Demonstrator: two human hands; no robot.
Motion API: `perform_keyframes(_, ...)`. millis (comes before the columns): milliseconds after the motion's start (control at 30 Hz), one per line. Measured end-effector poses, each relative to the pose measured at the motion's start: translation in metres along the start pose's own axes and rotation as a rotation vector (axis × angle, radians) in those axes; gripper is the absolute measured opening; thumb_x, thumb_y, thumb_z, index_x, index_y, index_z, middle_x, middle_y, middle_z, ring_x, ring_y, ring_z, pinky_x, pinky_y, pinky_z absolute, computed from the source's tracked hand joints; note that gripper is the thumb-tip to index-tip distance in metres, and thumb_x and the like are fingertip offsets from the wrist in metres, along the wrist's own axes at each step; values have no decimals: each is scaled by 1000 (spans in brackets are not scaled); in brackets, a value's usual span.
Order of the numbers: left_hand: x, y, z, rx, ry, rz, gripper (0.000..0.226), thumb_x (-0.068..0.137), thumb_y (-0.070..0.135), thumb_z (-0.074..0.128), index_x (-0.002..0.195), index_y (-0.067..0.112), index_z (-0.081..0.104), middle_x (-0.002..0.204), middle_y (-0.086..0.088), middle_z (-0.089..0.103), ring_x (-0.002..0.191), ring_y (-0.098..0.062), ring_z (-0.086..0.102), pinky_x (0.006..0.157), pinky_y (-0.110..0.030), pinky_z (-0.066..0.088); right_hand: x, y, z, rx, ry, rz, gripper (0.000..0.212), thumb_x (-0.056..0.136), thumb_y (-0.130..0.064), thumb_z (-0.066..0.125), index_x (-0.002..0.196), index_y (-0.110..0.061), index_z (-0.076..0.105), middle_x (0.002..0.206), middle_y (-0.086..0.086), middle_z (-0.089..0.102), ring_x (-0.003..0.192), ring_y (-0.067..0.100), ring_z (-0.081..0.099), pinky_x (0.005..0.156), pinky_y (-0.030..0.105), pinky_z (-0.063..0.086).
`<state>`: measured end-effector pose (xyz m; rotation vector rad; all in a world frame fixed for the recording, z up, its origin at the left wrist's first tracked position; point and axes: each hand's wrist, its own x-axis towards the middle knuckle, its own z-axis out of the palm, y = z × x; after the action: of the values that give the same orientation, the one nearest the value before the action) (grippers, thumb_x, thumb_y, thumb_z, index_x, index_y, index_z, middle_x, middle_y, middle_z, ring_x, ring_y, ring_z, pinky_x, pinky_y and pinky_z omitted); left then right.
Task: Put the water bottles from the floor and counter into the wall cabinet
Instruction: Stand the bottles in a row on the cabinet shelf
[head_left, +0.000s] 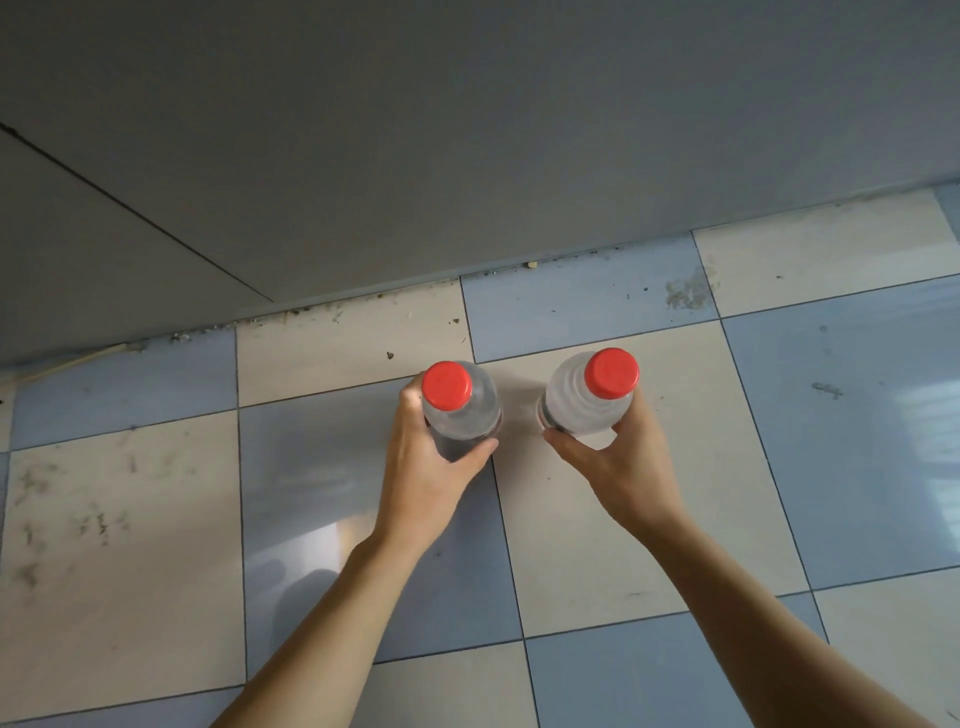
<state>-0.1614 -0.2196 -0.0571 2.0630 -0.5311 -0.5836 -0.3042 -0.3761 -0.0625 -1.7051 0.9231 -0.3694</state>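
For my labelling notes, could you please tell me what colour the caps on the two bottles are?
Both caps are red, the left bottle's cap and the right bottle's cap, seen in the head view.

Soft, even daylight. Bright window glare on the glossy floor tiles (924, 415) at right, with a second sheen patch near the left forearm (332, 597). Shadows faint and diffuse. Focus sharp; straight lines bow towards the wide-angle edges.

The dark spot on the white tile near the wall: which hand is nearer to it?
Left. The left hand grips a bottle just below and right of the dark spot; the right hand holds the other bottle, farther right.
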Motion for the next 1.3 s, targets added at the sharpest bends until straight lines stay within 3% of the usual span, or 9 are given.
perform_keyframes(100, 7, 4, 5, -55, 29, -35, 72, 70, 26, 93, 130, 22, 53, 121, 6, 66, 112, -13, 63, 97, -38, 53, 3, -5, 0, -16, 29, 26, 61, 72, -32, 89, 120, -47, 54, 111, -31, 65, 105, -5, 62, 81, 6, 46)
perform_keyframes(267, -2, 30, -5, -74, 60, -82, 70, 67, 19, 94, 124, 21, 54, 115, 5, 67, 105, -10, 64, 87, -24, 52, -8, -30, -1, -38, -16, 135, 52, 69, -34, 91, 111, -33, 61, 101, -19, 72, 96, 8, 69, 82, 39, 60)
perform_keyframes(433, -45, 92, -67, -84, 129, -123, 68, 68, 26, 94, 121, 21, 52, 111, 3, 67, 101, -13, 64, 80, -15, 52, -38, -121, -10, -113, -66, 130, 60, 68, -31, 91, 116, -42, 56, 101, -36, 66, 95, -5, 65, 77, 22, 56)
perform_keyframes(500, -69, 129, -103, -89, 145, -162, 70, 70, 29, 93, 125, 26, 50, 113, 5, 65, 105, -14, 62, 85, -15, 53, -55, -173, -17, -120, -105, 128, 62, 68, -32, 92, 117, -43, 55, 101, -39, 65, 97, -9, 63, 75, 14, 53)
perform_keyframes(733, -142, 280, -262, -197, 210, -249, 72, 77, 29, 88, 135, 23, 47, 119, 1, 64, 113, -25, 63, 100, -45, 55, -114, -396, -48, -135, -242, 98, 62, 66, -36, 92, 110, -54, 52, 99, -48, 60, 101, -18, 58, 68, 4, 49)
perform_keyframes(867, -174, 370, -371, -260, 287, -255, 66, 77, 27, 89, 131, 23, 51, 114, 4, 66, 109, -17, 65, 98, -42, 56, -139, -538, -51, -129, -317, 75, 64, 67, -36, 93, 120, -42, 57, 102, -31, 68, 99, -6, 65, 79, 13, 52)
perform_keyframes(967, -190, 431, -453, -280, 311, -208, 66, 73, 30, 92, 128, 20, 56, 112, 6, 69, 106, -15, 67, 96, -41, 57, -159, -643, -48, -133, -377, 26, 71, 67, -42, 92, 129, -35, 58, 105, -27, 69, 99, -7, 65, 76, 9, 51)
perform_keyframes(1100, -200, 507, -559, -245, 305, -74, 75, 67, 39, 94, 131, 30, 54, 118, 11, 67, 112, -10, 64, 96, -35, 56, -188, -773, -41, -87, -393, -62, 61, 67, -38, 93, 120, -37, 62, 102, -27, 72, 96, -6, 67, 76, 9, 53)
perform_keyframes(1300, -189, 606, -695, -221, 306, 235, 71, 68, 29, 95, 126, 28, 56, 120, 6, 65, 113, -12, 64, 91, -28, 53, -214, -929, -34, 6, -335, -196, 53, 65, -26, 96, 111, -21, 69, 97, -13, 77, 90, 3, 73, 73, 16, 55)
